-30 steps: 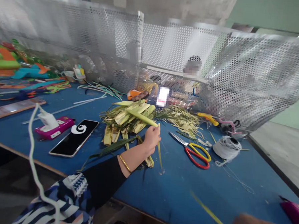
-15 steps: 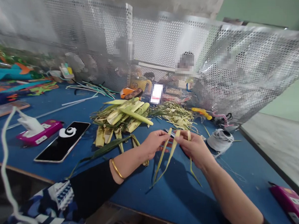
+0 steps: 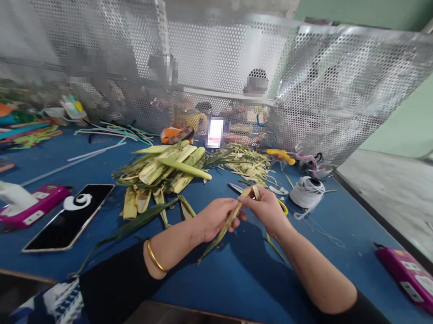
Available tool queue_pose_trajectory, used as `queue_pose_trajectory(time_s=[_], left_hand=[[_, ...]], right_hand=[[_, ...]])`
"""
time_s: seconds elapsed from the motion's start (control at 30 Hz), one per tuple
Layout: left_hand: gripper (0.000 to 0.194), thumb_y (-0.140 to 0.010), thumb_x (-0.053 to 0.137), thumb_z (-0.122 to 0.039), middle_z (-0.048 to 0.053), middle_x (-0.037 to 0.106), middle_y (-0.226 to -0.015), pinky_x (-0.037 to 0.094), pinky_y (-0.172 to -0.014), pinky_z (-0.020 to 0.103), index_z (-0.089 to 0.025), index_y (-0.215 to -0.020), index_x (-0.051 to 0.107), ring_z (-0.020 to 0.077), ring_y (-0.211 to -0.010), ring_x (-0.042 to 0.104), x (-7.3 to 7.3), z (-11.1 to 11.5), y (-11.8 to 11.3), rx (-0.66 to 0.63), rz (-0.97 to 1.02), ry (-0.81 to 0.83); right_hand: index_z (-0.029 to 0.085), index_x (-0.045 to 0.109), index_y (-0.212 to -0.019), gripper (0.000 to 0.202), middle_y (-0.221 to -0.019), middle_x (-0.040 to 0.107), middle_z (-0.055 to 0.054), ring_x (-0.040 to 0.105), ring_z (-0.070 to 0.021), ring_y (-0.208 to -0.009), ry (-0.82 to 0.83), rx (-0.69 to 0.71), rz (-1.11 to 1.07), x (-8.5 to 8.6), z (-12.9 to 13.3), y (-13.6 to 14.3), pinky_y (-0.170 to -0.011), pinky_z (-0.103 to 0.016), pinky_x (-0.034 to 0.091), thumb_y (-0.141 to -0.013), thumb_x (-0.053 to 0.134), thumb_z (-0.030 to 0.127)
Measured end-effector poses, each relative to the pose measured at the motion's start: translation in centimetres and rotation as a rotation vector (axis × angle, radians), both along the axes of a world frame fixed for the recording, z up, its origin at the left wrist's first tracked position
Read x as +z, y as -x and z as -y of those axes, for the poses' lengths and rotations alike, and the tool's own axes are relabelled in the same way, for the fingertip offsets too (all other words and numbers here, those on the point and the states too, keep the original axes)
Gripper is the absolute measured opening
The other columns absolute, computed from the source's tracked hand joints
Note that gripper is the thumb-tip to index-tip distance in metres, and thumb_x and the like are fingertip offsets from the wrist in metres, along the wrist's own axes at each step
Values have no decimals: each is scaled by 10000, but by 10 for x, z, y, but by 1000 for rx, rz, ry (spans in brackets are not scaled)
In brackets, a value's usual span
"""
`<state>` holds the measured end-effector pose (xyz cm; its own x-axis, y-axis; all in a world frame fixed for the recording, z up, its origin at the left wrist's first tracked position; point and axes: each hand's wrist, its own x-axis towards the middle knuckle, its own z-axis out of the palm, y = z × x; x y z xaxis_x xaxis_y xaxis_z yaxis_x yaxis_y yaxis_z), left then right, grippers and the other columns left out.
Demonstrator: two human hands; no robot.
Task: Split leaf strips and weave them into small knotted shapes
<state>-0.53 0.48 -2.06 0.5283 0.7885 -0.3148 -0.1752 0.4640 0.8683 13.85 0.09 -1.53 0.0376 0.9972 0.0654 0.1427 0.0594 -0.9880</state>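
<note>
L hand & R hand: fingers pinched on leaf strip; poss. split if overpulled.

A black phone lies beside a magenta power strip, a perforated metal partition behind.

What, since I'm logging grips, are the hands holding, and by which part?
The left hand and right hand pinch narrow leaf strips near their upper ends; the tails trail below.
</note>
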Motion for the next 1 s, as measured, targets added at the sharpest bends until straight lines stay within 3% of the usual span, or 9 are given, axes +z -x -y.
queue_pose_trajectory(time_s=[0.13, 0.2, 0.3, 0.37, 0.5, 0.6, 0.77, 0.9, 1.0], left_hand=[[225, -873, 541, -331, -54, 455, -558, 176, -358, 136, -135, -768, 578, 12, -371, 297, 0, 1, 0, 9, -23, -48], [223, -870, 542, -327, -52, 463, -564, 237, -371, 138, -144, -745, 563, 23, -384, 356, -1, 1, -1, 77, -42, -127], [228, -863, 554, -339, 9, 583, -659, 430, -495, 181, -149, -737, 561, 87, -537, 568, -4, 2, -5, 142, -35, -214], [225, -858, 568, -345, 39, 629, -708, 487, -585, 223, -146, -754, 574, 124, -623, 626, -6, 4, -9, 130, -11, -207], [171, -875, 546, -307, 35, 627, -672, 516, -628, 284, -145, -836, 584, 131, -562, 618, -6, 9, -11, 36, 71, -77], [145, -863, 568, -291, 6, 578, -653, 519, -599, 283, -152, -825, 561, 106, -515, 565, -5, 10, -9, 32, 104, -10], [127, -866, 546, -252, -39, 457, -625, 449, -488, 212, -167, -778, 511, 69, -466, 438, -6, 9, -7, 14, 109, -8], [130, -880, 509, -256, -45, 440, -630, 367, -449, 178, -173, -783, 485, 56, -453, 396, -6, 9, -6, 1, 76, -9], [200, -865, 551, -348, -72, 391, -600, 240, -411, 148, -186, -788, 461, 32, -415, 287, -6, 9, -4, -36, 66, -4]], right_hand=[[175, 575, -708, 345, -527, 454, 63, 298, -52, -414, 136, -33, -139, 1, 2, 1, -384, -200, 190, -665, 693, 496], [166, 614, -727, 370, -620, 540, 14, 396, -74, -467, 147, -72, -187, 1, 2, 2, -397, -206, 264, -696, 650, 533], [158, 683, -785, 378, -776, 639, -49, 562, -147, -706, 82, -75, -148, -3, 3, 4, -543, -232, 423, -736, 614, 526], [166, 699, -901, 420, -735, 628, -30, 553, -147, -660, 99, -47, -146, -5, 5, 7, -512, -237, 422, -757, 591, 546], [182, 632, -1141, 555, -582, 525, 36, 367, -83, -402, 191, 4, -168, -7, 8, 15, -340, -209, 259, -773, 567, 593], [174, 627, -1139, 547, -696, 607, 3, 424, -77, -430, 152, 62, -163, -7, 6, 16, -374, -216, 346, -761, 599, 569], [208, 565, -1239, 550, -1047, 681, -75, 634, -180, -765, -74, -58, -54, -12, -2, 9, -552, -268, 497, -747, 635, 442], [195, 667, -1106, 370, -1031, 715, -88, 660, -224, -848, -150, -29, 100, -14, -3, 4, -645, -322, 536, -799, 582, 381], [183, 693, -1068, 346, -988, 731, -88, 669, -214, -773, -142, -18, 203, -16, -3, 3, -661, -337, 539, -817, 563, 383]])
